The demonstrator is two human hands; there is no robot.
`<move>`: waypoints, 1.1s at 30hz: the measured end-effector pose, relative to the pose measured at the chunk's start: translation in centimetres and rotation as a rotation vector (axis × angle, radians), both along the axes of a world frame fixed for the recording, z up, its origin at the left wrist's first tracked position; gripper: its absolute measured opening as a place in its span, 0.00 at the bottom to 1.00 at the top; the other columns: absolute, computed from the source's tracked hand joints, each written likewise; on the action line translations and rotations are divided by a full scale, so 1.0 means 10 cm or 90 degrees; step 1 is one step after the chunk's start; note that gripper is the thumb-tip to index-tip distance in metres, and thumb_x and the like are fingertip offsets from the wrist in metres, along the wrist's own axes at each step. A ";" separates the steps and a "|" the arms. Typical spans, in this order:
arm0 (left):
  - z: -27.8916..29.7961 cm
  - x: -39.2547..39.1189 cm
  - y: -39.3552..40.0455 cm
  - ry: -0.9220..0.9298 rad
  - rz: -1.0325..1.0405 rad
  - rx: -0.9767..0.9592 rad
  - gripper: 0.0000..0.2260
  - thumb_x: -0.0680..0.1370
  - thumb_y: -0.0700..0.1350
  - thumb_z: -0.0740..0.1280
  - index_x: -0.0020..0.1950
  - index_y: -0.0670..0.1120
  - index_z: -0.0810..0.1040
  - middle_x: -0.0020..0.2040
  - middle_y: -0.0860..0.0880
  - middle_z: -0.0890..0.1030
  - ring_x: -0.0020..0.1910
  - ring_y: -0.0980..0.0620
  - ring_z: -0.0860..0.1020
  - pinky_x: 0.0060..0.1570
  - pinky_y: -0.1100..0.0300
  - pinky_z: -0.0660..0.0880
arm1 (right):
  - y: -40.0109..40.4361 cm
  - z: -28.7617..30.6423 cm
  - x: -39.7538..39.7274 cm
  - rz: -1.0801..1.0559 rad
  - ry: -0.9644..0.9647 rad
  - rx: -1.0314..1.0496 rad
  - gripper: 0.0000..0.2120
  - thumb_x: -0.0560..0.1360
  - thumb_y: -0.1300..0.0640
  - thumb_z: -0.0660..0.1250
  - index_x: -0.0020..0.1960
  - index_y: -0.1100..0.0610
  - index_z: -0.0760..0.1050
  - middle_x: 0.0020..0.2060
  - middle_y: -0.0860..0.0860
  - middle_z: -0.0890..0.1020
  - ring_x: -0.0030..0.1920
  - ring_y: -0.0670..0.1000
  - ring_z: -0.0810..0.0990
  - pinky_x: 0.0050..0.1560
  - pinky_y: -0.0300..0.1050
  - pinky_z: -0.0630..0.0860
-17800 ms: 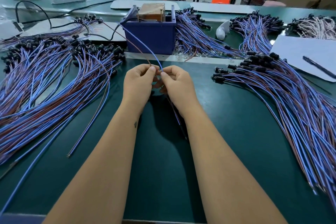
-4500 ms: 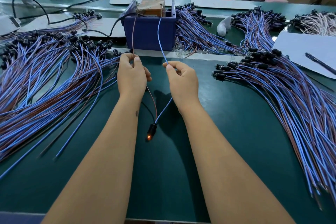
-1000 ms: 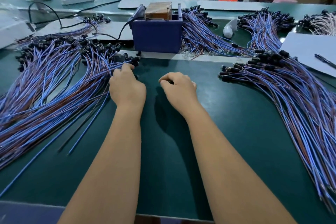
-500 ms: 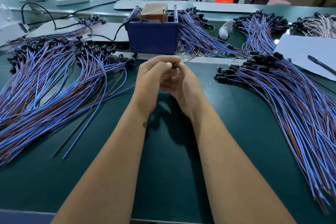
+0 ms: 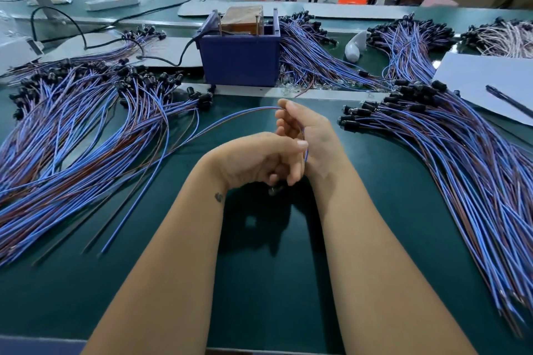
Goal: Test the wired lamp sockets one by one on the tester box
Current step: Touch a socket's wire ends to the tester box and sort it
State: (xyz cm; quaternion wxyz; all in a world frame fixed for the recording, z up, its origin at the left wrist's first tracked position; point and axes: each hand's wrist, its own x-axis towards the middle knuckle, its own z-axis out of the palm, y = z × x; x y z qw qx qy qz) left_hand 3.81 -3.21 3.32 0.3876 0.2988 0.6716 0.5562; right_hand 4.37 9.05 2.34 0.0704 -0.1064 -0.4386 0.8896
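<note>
On the green table (image 5: 375, 239), big heaps of wired sockets lie to the left (image 5: 72, 135) and to the right (image 5: 461, 147), with the blue tester box (image 5: 240, 62) standing between them at the far side, its two upright pins showing above the rim. Over the middle of the table, both hands are together on one blue-and-brown wire pair (image 5: 230, 118), which loops out to the left. The left hand (image 5: 253, 161) has its fingers curled round the socket (image 5: 275, 189), a dark tip peeking out underneath. The right hand (image 5: 308, 132) pinches the wires at its fingertips near the loop's top. To do this step well, I would slide the fingers along to the bare ends, separate the two leads, and touch one to each pin without letting them cross.
</note>
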 end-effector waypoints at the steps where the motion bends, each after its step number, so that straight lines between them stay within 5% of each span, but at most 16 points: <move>1: 0.00 -0.02 -0.01 -0.004 0.041 0.000 0.21 0.77 0.52 0.60 0.26 0.47 0.78 0.31 0.48 0.77 0.28 0.53 0.67 0.27 0.66 0.63 | 0.01 0.00 0.00 -0.002 0.012 -0.010 0.08 0.80 0.64 0.62 0.46 0.62 0.78 0.31 0.52 0.80 0.29 0.46 0.76 0.32 0.35 0.76; 6: -0.09 -0.21 -0.06 0.000 0.463 0.085 0.17 0.82 0.47 0.60 0.35 0.50 0.81 0.33 0.54 0.80 0.26 0.57 0.69 0.27 0.66 0.64 | 0.05 0.02 0.02 0.032 0.056 -0.037 0.08 0.80 0.64 0.61 0.47 0.58 0.78 0.32 0.51 0.82 0.31 0.46 0.78 0.34 0.35 0.77; 9: -0.14 -0.29 -0.11 0.060 0.608 0.134 0.12 0.84 0.45 0.60 0.48 0.51 0.82 0.40 0.56 0.83 0.32 0.59 0.75 0.35 0.64 0.72 | -0.03 0.00 0.03 0.054 0.045 0.144 0.07 0.79 0.66 0.63 0.50 0.57 0.76 0.33 0.51 0.82 0.30 0.46 0.78 0.33 0.36 0.75; 13: -0.17 -0.30 -0.10 0.073 0.608 0.179 0.08 0.83 0.42 0.62 0.51 0.48 0.81 0.45 0.50 0.84 0.42 0.51 0.80 0.49 0.52 0.80 | -0.14 -0.03 0.03 0.066 0.048 0.358 0.06 0.78 0.68 0.65 0.51 0.58 0.74 0.34 0.53 0.83 0.28 0.46 0.76 0.32 0.36 0.73; 17: -0.19 -0.27 -0.06 0.077 0.607 0.193 0.03 0.80 0.41 0.68 0.51 0.46 0.81 0.45 0.46 0.84 0.41 0.49 0.81 0.46 0.50 0.80 | -0.17 -0.05 0.07 0.082 0.077 0.441 0.06 0.77 0.69 0.66 0.50 0.59 0.74 0.38 0.56 0.83 0.29 0.42 0.79 0.32 0.34 0.74; 26: -0.13 -0.26 -0.02 -0.093 0.711 0.429 0.04 0.77 0.33 0.68 0.47 0.40 0.81 0.36 0.47 0.82 0.33 0.53 0.80 0.35 0.63 0.78 | -0.18 0.02 0.11 0.108 0.103 0.370 0.06 0.79 0.66 0.64 0.53 0.60 0.78 0.39 0.54 0.83 0.33 0.40 0.80 0.33 0.31 0.73; 33: -0.12 -0.27 -0.05 -0.086 0.613 0.449 0.06 0.77 0.33 0.67 0.52 0.38 0.81 0.37 0.46 0.81 0.33 0.52 0.78 0.28 0.62 0.72 | -0.20 0.00 0.08 0.066 0.075 0.361 0.02 0.77 0.65 0.68 0.48 0.60 0.75 0.34 0.56 0.82 0.30 0.43 0.80 0.33 0.34 0.75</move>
